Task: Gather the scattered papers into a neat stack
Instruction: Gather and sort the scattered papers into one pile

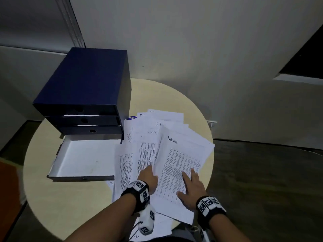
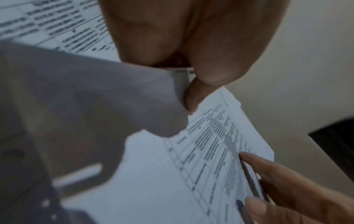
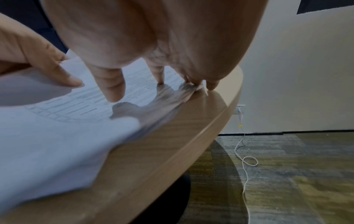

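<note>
Printed white papers [image 1: 145, 137] lie fanned over the right half of a round beige table [image 1: 70, 206]. On top sits a sheet headed "Task List" [image 1: 174, 159]. My left hand [image 1: 148, 174] is at that sheet's left edge, fingers tucked under it; in the left wrist view its fingertips [image 2: 189, 97] curl against the lifted paper edge [image 2: 178, 84]. Fingers spread, my right hand [image 1: 191, 182] lies flat on the lower part of the top sheet, and its fingertips [image 3: 114, 91] press the paper [image 3: 57, 128] near the table's right rim [image 3: 191, 144].
A dark blue drawer unit [image 1: 87, 88] stands at the table's back left, its bottom drawer [image 1: 83, 158] pulled out with nothing in it. Some sheets [image 1: 162, 224] hang over the near table edge. A white cable [image 3: 245, 159] lies on the carpet to the right.
</note>
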### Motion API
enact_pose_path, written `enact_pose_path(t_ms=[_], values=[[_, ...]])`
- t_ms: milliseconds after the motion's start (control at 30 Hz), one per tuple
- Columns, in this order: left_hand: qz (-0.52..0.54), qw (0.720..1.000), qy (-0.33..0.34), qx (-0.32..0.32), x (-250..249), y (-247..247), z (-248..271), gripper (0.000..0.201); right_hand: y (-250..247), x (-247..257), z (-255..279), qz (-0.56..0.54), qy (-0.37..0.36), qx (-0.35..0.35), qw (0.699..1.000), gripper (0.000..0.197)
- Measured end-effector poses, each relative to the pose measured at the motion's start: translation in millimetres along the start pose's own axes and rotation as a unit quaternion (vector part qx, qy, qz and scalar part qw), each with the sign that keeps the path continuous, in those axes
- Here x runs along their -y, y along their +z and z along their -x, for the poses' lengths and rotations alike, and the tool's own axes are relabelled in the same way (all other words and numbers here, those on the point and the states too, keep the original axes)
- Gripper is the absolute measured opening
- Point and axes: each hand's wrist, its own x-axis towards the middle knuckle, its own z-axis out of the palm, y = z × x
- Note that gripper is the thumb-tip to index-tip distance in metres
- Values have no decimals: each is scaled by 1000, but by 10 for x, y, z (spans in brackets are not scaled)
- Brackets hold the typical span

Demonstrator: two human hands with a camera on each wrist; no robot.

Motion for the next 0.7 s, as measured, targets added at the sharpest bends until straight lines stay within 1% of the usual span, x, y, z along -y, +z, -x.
enact_pose_path(t_ms=[33, 67, 100, 167, 200, 233, 267, 333, 400, 433, 467, 500, 533, 567, 600, 633, 667, 700], values=[[29, 999, 2, -16, 0, -11, 13, 19, -27, 23, 32, -38, -8, -16, 999, 89], [61, 998, 4, -35, 13, -33, 32, 19, -29, 35, 47, -83, -8, -56, 995, 89], [95, 994, 14, -56, 16, -75, 67, 19, -39, 54, 67, -135, 2, -110, 985, 89], [187, 979, 34, -71, 78, -189, 96, 26, -99, 97, 84, -248, 39, -212, 944, 92], [241, 968, 45, -61, 91, -267, 121, 30, -136, 112, 66, -307, 55, -237, 920, 95], [285, 955, 60, -48, 111, -330, 140, 35, -199, 135, 65, -366, 65, -236, 898, 98], [310, 947, 73, -38, 118, -390, 168, 41, -251, 133, 49, -424, 71, -218, 876, 100], [331, 939, 88, -33, 84, -490, 215, 48, -339, 126, -4, -507, 62, -191, 838, 100], [349, 930, 108, -34, 14, -568, 265, 40, -424, 132, -34, -541, 41, -194, 818, 94], [368, 922, 112, -38, -23, -607, 277, 38, -459, 111, -61, -552, 26, -210, 807, 94], [384, 914, 118, -46, -73, -647, 289, 42, -496, 99, -85, -562, 26, -216, 798, 95], [379, 915, 125, -55, -127, -689, 314, 44, -544, 113, -75, -573, 26, -219, 790, 98], [371, 916, 138, -70, -192, -733, 337, 40, -577, 100, -91, -587, 31, -209, 782, 102], [372, 912, 152, -84, -256, -789, 370, 30, -592, 57, -123, -600, 16, -203, 774, 106], [396, 900, 163, -84, -319, -828, 394, 18, -611, 43, -137, -612, 20, -179, 770, 110], [427, 886, 166, -66, -364, -874, 418, 7, -624, 22, -149, -618, 15, -159, 770, 113], [460, 870, 170, -52, -383, -898, 426, 7, -622, -3, -164, -628, 24, -137, 766, 114], [465, 868, 166, -46, -378, -910, 437, 7, -616, -17, -157, -627, 26, -126, 769, 112]])
